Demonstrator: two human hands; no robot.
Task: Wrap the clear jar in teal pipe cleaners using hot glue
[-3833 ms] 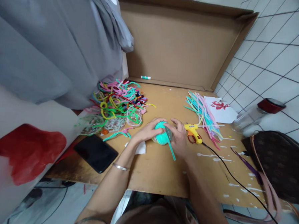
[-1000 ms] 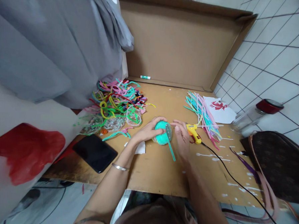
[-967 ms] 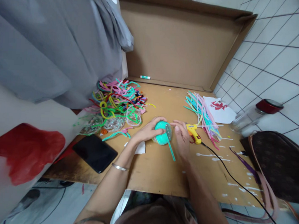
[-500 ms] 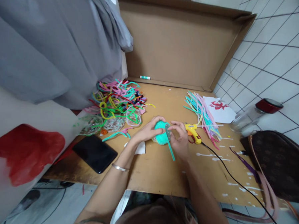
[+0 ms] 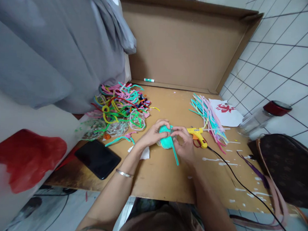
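Observation:
A round turquoise piece, fuzzy like wound pipe cleaner (image 5: 166,142), is held over the table by my left hand (image 5: 153,133), whose fingers curl around its left and top edge. At its right side my right hand (image 5: 184,144) pinches a turquoise pipe cleaner (image 5: 175,154), with the strip's free end hanging down toward me. The pinching fingertips touch the disc's upper right edge, and they partly hide the strip there. Just right of my right hand lies a yellow glue gun (image 5: 198,135) with a black cord.
A tangled heap of coloured pipe cleaners (image 5: 118,103) lies left, a straight bundle (image 5: 208,113) right. A black phone (image 5: 97,159) rests front left. A bottle (image 5: 263,117) and brown bag (image 5: 285,167) stand at the right. Cardboard (image 5: 180,44) forms the back wall; a glue stick (image 5: 149,80) lies before it.
My right fingers have shifted slightly up and left onto the disc's upper edge. The hanging strip has swung a little left. My left hand keeps its hold.

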